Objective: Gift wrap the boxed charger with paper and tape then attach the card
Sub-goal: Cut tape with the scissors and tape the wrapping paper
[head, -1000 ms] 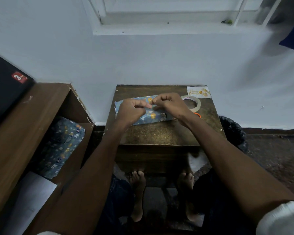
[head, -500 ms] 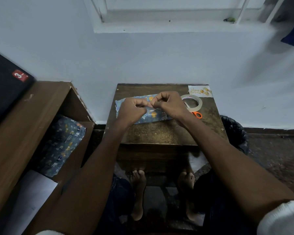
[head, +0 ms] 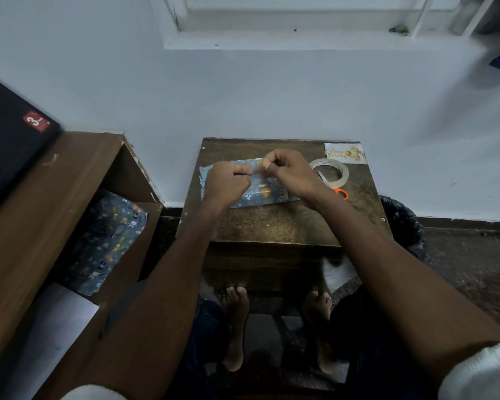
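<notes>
Wrapped charger box, covered in blue patterned paper, is lying on the small dark wooden surface, towards its far left part, and everything below is placed relative to that parcel.

Nearest the camera, two bare forearms are reaching forward over the person's knees and bare feet. The left hand and right hand are hovering just above the parcel, knuckles nearly meeting. The fingers of both hands are curled in, pinching the two ends of what looks like a short strip of clear tape; the strip itself is too faint to be sure of. Compared with a moment ago, the hands are sitting slightly further apart, as if drawing the strip taut, while the parcel is staying where it was. That suggests a seam is about to be taped down, with the card step yet to come.

Just right of the parcel, a tape roll is lying flat, with orange-handled scissors beside it. Beyond the roll, at the far right corner, a white birthday card is waiting unattached.

Well left of the parcel, a brown wooden shelf unit is holding more blue paper and a white sheet. Right of the parcel, below the surface, a black bin bag is showing. Behind everything, a pale blue wall is rising to a white window ledge.
</notes>
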The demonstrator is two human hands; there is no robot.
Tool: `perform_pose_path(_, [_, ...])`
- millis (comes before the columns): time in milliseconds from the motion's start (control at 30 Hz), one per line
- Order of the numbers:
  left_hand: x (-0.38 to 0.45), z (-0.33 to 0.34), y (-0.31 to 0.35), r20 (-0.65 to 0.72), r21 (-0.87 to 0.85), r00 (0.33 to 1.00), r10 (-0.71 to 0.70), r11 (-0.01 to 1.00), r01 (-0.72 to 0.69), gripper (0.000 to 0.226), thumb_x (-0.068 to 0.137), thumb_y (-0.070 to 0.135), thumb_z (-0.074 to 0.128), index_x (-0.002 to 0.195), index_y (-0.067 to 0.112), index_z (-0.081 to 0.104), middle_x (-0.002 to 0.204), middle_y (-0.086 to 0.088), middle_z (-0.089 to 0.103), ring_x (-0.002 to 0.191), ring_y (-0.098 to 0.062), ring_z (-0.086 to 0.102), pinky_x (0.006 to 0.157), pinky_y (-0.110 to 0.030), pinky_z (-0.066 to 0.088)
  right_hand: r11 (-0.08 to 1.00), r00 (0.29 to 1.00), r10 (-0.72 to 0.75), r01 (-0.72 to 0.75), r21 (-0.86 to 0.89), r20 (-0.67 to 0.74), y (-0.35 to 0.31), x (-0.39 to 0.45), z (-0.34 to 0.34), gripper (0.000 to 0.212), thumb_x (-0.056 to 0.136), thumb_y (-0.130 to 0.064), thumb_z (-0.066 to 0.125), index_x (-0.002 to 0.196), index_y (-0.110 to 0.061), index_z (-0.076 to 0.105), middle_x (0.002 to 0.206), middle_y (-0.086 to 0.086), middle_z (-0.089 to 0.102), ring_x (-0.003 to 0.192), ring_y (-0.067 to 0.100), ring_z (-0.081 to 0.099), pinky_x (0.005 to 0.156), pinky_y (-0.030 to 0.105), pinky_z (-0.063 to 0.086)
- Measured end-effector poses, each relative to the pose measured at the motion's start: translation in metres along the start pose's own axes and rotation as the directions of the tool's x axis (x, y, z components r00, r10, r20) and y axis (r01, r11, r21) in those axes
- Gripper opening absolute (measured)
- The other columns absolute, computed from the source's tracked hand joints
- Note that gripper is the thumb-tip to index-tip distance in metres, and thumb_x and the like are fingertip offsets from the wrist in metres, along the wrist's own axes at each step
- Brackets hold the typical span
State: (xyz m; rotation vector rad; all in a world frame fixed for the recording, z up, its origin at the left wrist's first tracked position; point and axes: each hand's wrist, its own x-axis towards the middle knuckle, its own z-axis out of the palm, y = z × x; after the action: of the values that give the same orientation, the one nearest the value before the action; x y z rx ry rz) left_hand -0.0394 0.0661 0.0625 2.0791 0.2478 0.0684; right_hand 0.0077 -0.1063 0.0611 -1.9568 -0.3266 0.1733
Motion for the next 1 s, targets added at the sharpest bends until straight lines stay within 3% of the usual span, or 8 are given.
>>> perform_pose_path(100, [-0.001, -0.005, 0.002, 0.028, -0.020, 0.999, -0.025, 0.999, 0.026, 0.027, 0.090, 0.005, 0.066, 0.103, 0.019, 0.085, 0.102, 0.008, 0.080, 0.073, -0.007, 0.066, 0.059, -0.017, 0.049, 0.995, 0.996, 0.094, -0.094, 0.043, 0.013, -0.002, 0.002, -0.007, 0.016, 0.093, -0.001, 0.061, 0.084, -0.011, 0.071, 0.095, 0.014, 0.076, 0.084, 0.021, 0.068, 0.078, 0.036, 0.054])
perform_pose_path(300, [0.000, -0.006, 0.002, -0.046, 0.029, 0.998, -0.034, 0.999, 0.035, 0.019, 0.091, 0.032, 0.079, 0.090, 0.014, 0.085, 0.083, -0.004, 0.079, 0.079, -0.016, 0.071, 0.071, -0.030, 0.051, 0.989, 0.990, 0.138, -0.136, -0.064, 0.021, -0.001, 0.010, -0.007, 0.017, 0.085, 0.000, 0.065, 0.078, -0.015, 0.068, 0.078, -0.001, 0.069, 0.072, 0.010, 0.063, 0.070, 0.029, 0.051])
perform_pose_path(433, [0.003, -0.004, 0.001, -0.048, 0.206, 0.999, 0.021, 0.979, -0.011, 0.014, 0.093, 0.020, 0.074, 0.098, 0.021, 0.086, 0.090, 0.004, 0.081, 0.075, -0.005, 0.066, 0.071, -0.020, 0.058, 0.981, 0.982, 0.168, -0.158, -0.108, 0.085, 0.001, 0.018, -0.008, 0.013, 0.087, -0.004, 0.061, 0.078, -0.007, 0.068, 0.077, 0.004, 0.067, 0.072, 0.016, 0.061, 0.069, 0.034, 0.051])
perform_pose_path(533, [0.008, -0.001, 0.001, -0.029, 0.283, 0.999, 0.044, 0.958, -0.034, 0.015, 0.091, 0.012, 0.074, 0.095, 0.020, 0.087, 0.089, 0.004, 0.081, 0.065, 0.000, 0.061, 0.050, 0.000, 0.039, 0.979, 0.971, 0.174, -0.152, -0.138, 0.166, -0.003, 0.021, -0.010, 0.011, 0.091, -0.002, 0.060, 0.083, -0.005, 0.066, 0.077, 0.010, 0.061, 0.067, 0.016, 0.054, 0.063, 0.030, 0.046])
perform_pose_path(700, [0.019, -0.006, -0.003, 0.096, 0.298, 0.992, 0.086, 0.948, -0.112, 0.010, 0.093, 0.015, 0.078, 0.097, 0.019, 0.087, 0.084, 0.003, 0.080, 0.047, 0.003, 0.059, 0.046, -0.005, 0.039, 0.978, 0.951, 0.198, -0.176, -0.112, 0.237, -0.001, 0.028, -0.020, 0.023, 0.089, 0.005, 0.055, 0.076, -0.011, 0.065, 0.087, 0.014, 0.069, 0.082, 0.021, 0.063, 0.075, 0.036, 0.049])
perform_pose_path(800, [0.023, -0.007, -0.006, 0.159, 0.240, 0.982, 0.104, 0.961, -0.141, 0.016, 0.100, 0.017, 0.070, 0.098, 0.019, 0.086, 0.056, 0.014, 0.067, 0.037, -0.003, 0.050, 0.042, -0.010, 0.034, 0.973, 0.932, 0.225, -0.202, -0.109, 0.285, 0.001, 0.030, -0.023, 0.012, 0.085, 0.001, 0.060, 0.081, -0.007, 0.066, 0.083, 0.014, 0.065, 0.082, 0.023, 0.058, 0.075, 0.038, 0.046])
perform_pose_path(933, [0.027, -0.008, -0.006, 0.185, 0.217, 0.977, 0.110, 0.965, -0.149, 0.028, 0.105, 0.040, 0.064, 0.092, 0.028, 0.086, 0.078, -0.021, 0.075, 0.066, -0.033, 0.065, 0.049, -0.013, 0.043, 0.967, 0.924, 0.250, -0.224, -0.118, 0.291, 0.001, 0.033, -0.021, 0.012, 0.085, -0.001, 0.060, 0.081, -0.009, 0.066, 0.084, 0.016, 0.067, 0.080, 0.024, 0.059, 0.073, 0.039, 0.046])
perform_pose_path(1000, [0.032, -0.008, -0.009, 0.184, 0.247, 0.976, 0.117, 0.956, -0.161, 0.019, 0.101, 0.037, 0.071, 0.095, 0.027, 0.086, 0.085, -0.015, 0.078, 0.080, -0.034, 0.072, 0.055, -0.015, 0.048, 0.969, 0.936, 0.246, -0.231, -0.091, 0.251, 0.002, 0.034, -0.022, 0.023, 0.091, 0.003, 0.055, 0.078, -0.012, 0.066, 0.097, 0.024, 0.073, 0.084, 0.024, 0.065, 0.071, 0.034, 0.050])
